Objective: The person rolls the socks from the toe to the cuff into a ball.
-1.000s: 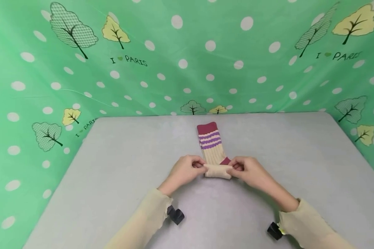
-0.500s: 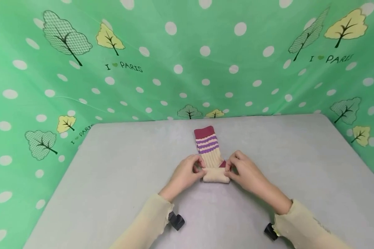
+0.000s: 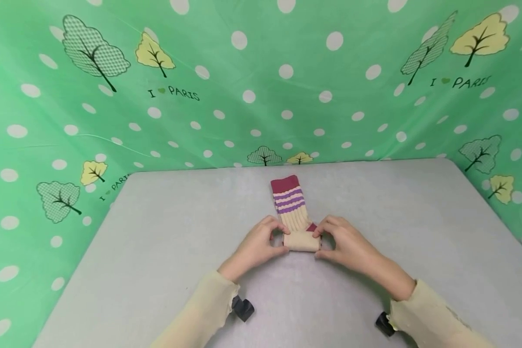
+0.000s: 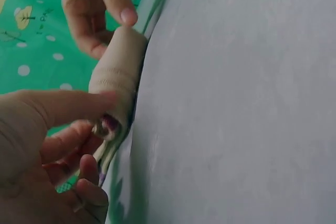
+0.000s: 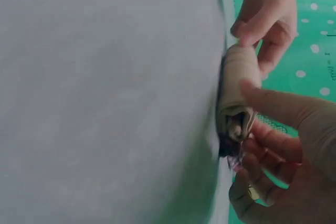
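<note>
A cream ribbed sock (image 3: 293, 220) with a maroon cuff, purple stripes and a maroon heel lies on the grey table, cuff pointing away from me. A second layer shows along its left edge. Its near end is wound into a thick cream roll (image 3: 302, 241). My left hand (image 3: 256, 246) holds the roll's left end, thumb on the near side and forefinger on top. At the right end, my right hand (image 3: 350, 244) grips it likewise. Both wrist views show the thumbs against the roll; layered fabric with a dark maroon core (image 4: 109, 123) shows at its open end.
The grey table (image 3: 178, 217) spreads around the sock on all sides. A green dotted cloth (image 3: 261, 72) with printed trees hangs behind and beside it. Black wrist devices sit under the left sleeve (image 3: 195, 309) and the right sleeve (image 3: 430, 314).
The near end has been turned over into a rounder roll. Both hands have changed from pinching its upper corners to spanning its ends, thumbs lower at the near edge.
</note>
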Demonstrator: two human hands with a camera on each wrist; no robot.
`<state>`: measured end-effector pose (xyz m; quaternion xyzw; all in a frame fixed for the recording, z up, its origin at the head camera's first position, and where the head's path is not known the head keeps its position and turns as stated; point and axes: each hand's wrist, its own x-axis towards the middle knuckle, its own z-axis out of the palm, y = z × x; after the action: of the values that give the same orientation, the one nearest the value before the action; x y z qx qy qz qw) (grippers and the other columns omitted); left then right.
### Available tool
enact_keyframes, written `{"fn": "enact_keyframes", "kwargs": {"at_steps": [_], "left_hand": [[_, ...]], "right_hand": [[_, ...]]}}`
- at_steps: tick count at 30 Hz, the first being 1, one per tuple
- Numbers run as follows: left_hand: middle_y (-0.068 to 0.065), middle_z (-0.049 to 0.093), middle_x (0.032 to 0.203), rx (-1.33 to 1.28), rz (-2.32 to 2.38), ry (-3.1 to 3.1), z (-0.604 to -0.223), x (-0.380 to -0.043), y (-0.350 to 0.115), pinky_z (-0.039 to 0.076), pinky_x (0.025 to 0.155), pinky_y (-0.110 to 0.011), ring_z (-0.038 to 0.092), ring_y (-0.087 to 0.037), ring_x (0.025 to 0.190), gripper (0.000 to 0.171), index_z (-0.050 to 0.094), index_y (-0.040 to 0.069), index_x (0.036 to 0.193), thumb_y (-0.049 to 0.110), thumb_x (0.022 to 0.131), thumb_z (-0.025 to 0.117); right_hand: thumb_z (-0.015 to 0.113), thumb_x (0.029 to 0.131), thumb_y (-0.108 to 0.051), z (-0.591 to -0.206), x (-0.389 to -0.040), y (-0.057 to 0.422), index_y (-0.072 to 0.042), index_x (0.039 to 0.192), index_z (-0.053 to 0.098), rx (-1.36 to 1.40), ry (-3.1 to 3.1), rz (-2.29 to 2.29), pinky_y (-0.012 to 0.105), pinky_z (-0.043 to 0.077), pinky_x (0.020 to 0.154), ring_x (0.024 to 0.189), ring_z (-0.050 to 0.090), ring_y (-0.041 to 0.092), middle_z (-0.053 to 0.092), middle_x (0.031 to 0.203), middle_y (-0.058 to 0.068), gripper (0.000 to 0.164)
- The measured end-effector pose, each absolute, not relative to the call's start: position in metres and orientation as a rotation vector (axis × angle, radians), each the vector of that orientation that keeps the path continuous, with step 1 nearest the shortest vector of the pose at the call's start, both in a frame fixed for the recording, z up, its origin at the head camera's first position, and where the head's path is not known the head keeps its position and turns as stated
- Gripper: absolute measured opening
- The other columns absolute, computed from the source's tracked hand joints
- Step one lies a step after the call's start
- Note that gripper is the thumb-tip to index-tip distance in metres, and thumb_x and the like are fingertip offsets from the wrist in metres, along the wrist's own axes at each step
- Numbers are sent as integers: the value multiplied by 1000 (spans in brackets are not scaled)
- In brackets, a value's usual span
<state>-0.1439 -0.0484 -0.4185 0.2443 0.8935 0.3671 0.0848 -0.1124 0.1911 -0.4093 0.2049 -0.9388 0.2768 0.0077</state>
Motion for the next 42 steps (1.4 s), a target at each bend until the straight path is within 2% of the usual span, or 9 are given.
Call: {"fn": "enact_keyframes", "kwargs": {"at_steps": [5,8,13,18,21,26,30,34,42], "left_hand": [[-5,60,109,749,982,2727,-418,-145,-42,50,93,-35,58,-19,98,34,66,10,104,12,76,84],[-4,60,110,729,923,2763,-416,-145,-39,50,95,-38,58,-21,102,32,65,12,102,16,77,84],[-1,63,107,680,891,2827,-415,-147,-39,51,87,-36,57,-21,98,26,68,16,99,22,78,80],[1,69,106,675,858,2883,-416,-148,-41,50,82,-32,58,-19,93,22,70,18,99,24,79,78],[2,70,105,667,852,2902,-416,-148,-43,50,80,-31,58,-18,92,23,70,18,101,25,80,76],[1,66,87,637,926,2841,-414,-144,-49,45,65,-24,54,-11,74,25,69,14,105,22,82,73],[2,61,75,609,977,2764,-417,-138,-56,38,56,-20,46,-6,62,20,68,12,102,19,84,71],[1,64,78,555,999,2761,-418,-134,-62,38,57,-20,46,-6,62,14,66,11,94,20,85,70],[2,66,78,442,945,2802,-416,-137,-61,40,59,-21,49,-8,65,15,64,12,84,26,87,69]], "right_hand": [[92,65,-13,-410,-118,187,-11,89,63,648,-2945,813,36,51,79,87,54,16,59,93,0,37],[89,67,-9,-412,-121,185,-10,88,62,654,-2923,817,33,50,75,84,53,14,57,89,0,35],[84,70,-8,-413,-124,186,-9,90,65,643,-2884,824,33,51,75,84,55,14,59,90,0,28],[90,69,-13,-410,-123,185,-9,94,68,706,-2849,722,34,53,76,86,57,14,64,94,0,33],[89,71,-14,-407,-124,182,-10,94,70,713,-2837,709,34,53,76,85,58,15,68,93,1,30],[84,76,-14,-405,-120,180,-9,95,73,671,-2863,859,30,53,73,82,59,12,71,92,2,23],[81,80,-15,-406,-115,177,-6,97,73,635,-2932,1068,22,50,63,75,56,8,69,87,1,21],[78,84,-16,-405,-117,173,-2,98,72,566,-2990,1286,20,48,60,72,54,9,66,80,0,21],[73,89,-13,-400,-129,169,5,101,70,436,-3073,1430,21,50,64,77,58,13,69,85,6,22]]}}
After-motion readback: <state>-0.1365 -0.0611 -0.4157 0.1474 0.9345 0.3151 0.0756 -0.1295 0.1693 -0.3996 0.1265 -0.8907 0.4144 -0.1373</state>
